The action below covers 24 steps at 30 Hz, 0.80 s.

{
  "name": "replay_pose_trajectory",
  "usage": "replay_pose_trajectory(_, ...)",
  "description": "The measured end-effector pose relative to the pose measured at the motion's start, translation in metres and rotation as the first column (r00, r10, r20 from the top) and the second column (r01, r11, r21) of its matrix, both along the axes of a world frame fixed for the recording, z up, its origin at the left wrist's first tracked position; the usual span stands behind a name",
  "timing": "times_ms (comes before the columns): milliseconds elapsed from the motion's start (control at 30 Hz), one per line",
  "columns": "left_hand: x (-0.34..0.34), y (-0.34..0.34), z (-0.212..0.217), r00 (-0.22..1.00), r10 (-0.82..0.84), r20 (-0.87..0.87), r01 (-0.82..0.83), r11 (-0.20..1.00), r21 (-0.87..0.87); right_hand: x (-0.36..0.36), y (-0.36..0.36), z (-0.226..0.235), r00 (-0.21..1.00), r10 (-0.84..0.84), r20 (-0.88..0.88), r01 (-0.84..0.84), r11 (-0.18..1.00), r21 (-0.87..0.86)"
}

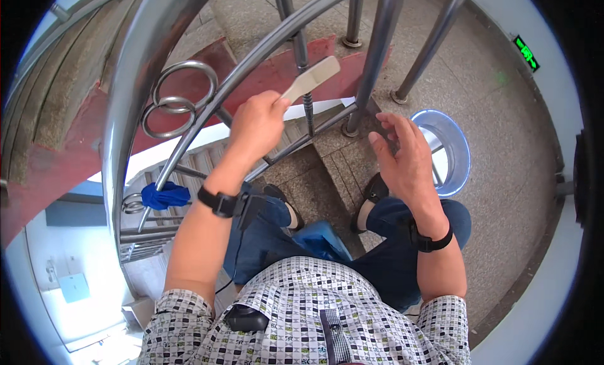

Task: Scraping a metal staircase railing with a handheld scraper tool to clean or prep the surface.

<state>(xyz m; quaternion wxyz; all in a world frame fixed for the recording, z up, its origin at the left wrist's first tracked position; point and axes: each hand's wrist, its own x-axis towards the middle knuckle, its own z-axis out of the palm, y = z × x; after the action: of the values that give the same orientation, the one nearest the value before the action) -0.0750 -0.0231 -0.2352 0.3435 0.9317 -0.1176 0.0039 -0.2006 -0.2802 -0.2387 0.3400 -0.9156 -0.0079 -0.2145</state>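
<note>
My left hand point(258, 126) is closed round the handle of a cream-coloured flat-backed brush point(314, 77). The underside of its broad head cannot be seen, so any bristles stay hidden. The brush head lies over an upright bar of the metal stair railing point(270, 45); whether it touches the bar I cannot tell. My right hand point(406, 157) hovers with its fingers apart and slightly curved, holding nothing. Just beyond it on the right stands a clear bluish bucket point(467, 154), its near side partly covered by that hand and my knee.
A blue cloth point(165, 195) hangs on the railing at the left, below joined metal rings point(182, 101). A blue plastic object point(324, 239) lies between my legs. Stairs point(201, 160) descend beyond the railing. A green lit exit sign point(526, 53) is on the right wall.
</note>
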Motion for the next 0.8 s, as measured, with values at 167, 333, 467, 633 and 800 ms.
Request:
replay_pose_trajectory(167,0.003,-0.013,-0.004,1.000,-0.008,0.009,0.008,1.000,-0.018,-0.001,0.002,-0.006,0.999,-0.010,-0.049,0.009,1.000,-0.010)
replay_pose_trajectory(333,-0.010,0.021,-0.003,1.000,-0.013,0.003,0.013,1.000,-0.024,-0.002,0.006,-0.001,0.993,-0.009,-0.118,0.015,0.999,0.044)
replay_pose_trajectory(467,-0.020,0.044,-0.004,0.999,-0.035,0.021,0.036,0.999,-0.040,-0.003,0.005,-0.003,0.998,0.006,-0.062,-0.006,1.000,0.000)
replay_pose_trajectory(633,-0.017,0.038,0.003,0.999,0.013,-0.047,-0.013,1.000,-0.009,-0.002,0.004,0.000,0.998,0.033,-0.061,-0.034,0.999,-0.019)
replay_pose_trajectory(800,-0.002,0.004,0.002,1.000,-0.012,-0.005,0.012,1.000,0.016,0.002,0.005,-0.008,0.997,0.019,-0.077,-0.021,0.999,-0.029)
